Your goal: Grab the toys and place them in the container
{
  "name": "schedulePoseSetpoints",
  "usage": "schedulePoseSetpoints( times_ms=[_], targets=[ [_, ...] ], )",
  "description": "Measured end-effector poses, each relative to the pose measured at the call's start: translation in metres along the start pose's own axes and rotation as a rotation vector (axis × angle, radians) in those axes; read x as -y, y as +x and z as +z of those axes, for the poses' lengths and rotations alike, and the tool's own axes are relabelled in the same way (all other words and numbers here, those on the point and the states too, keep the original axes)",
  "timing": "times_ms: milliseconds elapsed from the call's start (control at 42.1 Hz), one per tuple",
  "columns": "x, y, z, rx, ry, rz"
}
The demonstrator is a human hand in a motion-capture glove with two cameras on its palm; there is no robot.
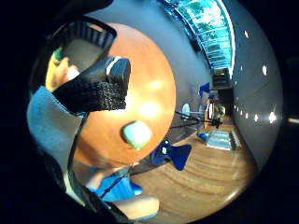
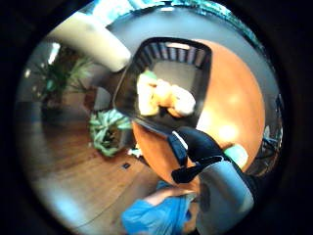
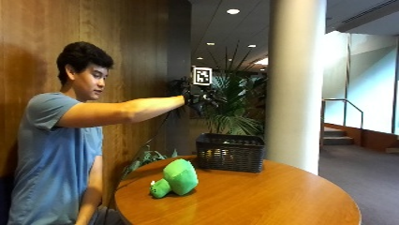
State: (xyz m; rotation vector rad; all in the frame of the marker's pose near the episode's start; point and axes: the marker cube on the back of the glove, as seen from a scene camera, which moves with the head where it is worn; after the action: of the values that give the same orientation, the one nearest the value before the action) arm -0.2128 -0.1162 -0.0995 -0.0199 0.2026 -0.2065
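A dark woven basket (image 3: 231,154) stands at the far side of the round wooden table (image 3: 262,201). My gloved right hand (image 3: 199,100) hangs high above the basket's near-left corner, arm stretched out, fingers relaxed and holding nothing. The thumb side palm view looks down into the basket (image 2: 126,93), where yellow and orange soft toys (image 2: 164,98) lie. A green plush toy (image 3: 178,177) sits on the table near the person, apart from the basket; it also shows as a pale green lump (image 1: 137,133) on the tabletop (image 1: 149,84).
A thick white pillar (image 3: 296,84) rises just behind the table on the right. Leafy plants (image 3: 233,103) stand behind the basket, and a wood-panelled wall runs along the left. The person's bare left arm hangs down by the table edge.
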Motion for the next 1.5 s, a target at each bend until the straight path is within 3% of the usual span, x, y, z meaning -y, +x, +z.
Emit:
schedulePoseSetpoints(
  times_ms=[95, 143, 261, 499, 618, 713, 808, 903, 1022, 1165, 1497],
  targets=[
    [-0.006, -0.05, -0.027, 0.064, -0.022, 0.096],
    [-0.016, -0.057, -0.027, 0.0, -0.031, 0.069],
    [-0.051, -0.003, -0.001, -0.071, -0.063, 0.039],
    [-0.094, 0.059, 0.048, 0.186, -0.086, 0.065],
    [-0.112, 0.095, 0.08, 0.145, -0.098, 0.112],
    [-0.129, 0.121, 0.11, 0.14, -0.119, 0.057],
    [-0.137, 0.136, 0.143, 0.162, -0.166, 0.192],
    [-0.151, 0.149, 0.171, 0.123, -0.192, 0.095],
    [-0.161, 0.163, 0.208, 0.069, -0.219, 0.129],
    [-0.166, 0.153, 0.236, 0.198, -0.259, 0.221],
    [-0.175, 0.129, 0.283, 0.314, -0.269, 0.174]
  ],
)
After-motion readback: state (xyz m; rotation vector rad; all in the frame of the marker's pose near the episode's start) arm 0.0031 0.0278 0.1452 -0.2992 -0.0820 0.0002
